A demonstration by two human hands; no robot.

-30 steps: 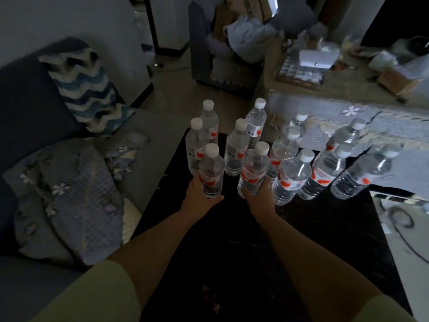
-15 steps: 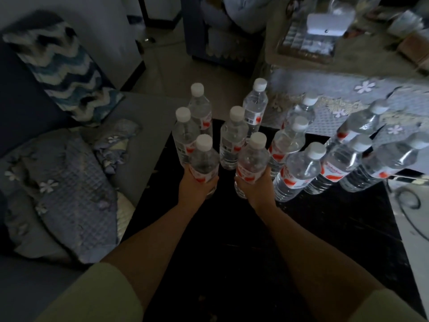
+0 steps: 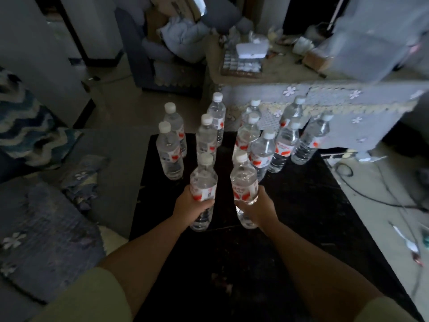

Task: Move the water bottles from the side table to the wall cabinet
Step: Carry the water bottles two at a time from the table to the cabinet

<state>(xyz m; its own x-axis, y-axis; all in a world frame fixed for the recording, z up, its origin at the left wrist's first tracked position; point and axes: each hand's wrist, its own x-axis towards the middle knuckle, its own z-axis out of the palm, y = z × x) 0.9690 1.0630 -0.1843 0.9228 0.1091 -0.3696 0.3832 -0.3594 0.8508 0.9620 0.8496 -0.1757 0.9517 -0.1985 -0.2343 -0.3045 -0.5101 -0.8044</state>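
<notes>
Several clear water bottles with white caps and red-and-white labels stand at the far end of a black side table. My left hand grips one water bottle around its lower half. My right hand grips a second water bottle the same way. Both held bottles are upright and lifted clear of the tabletop, nearer to me than the standing group. No wall cabinet is in view.
A grey sofa with a folded quilt and a zigzag cushion lies to the left. A cluttered cloth-covered table stands beyond the bottles. Cables trail over the floor at right.
Both hands have lifted their bottles off the table and drawn them back toward me, away from the standing group. The camera has tilted up a little.
</notes>
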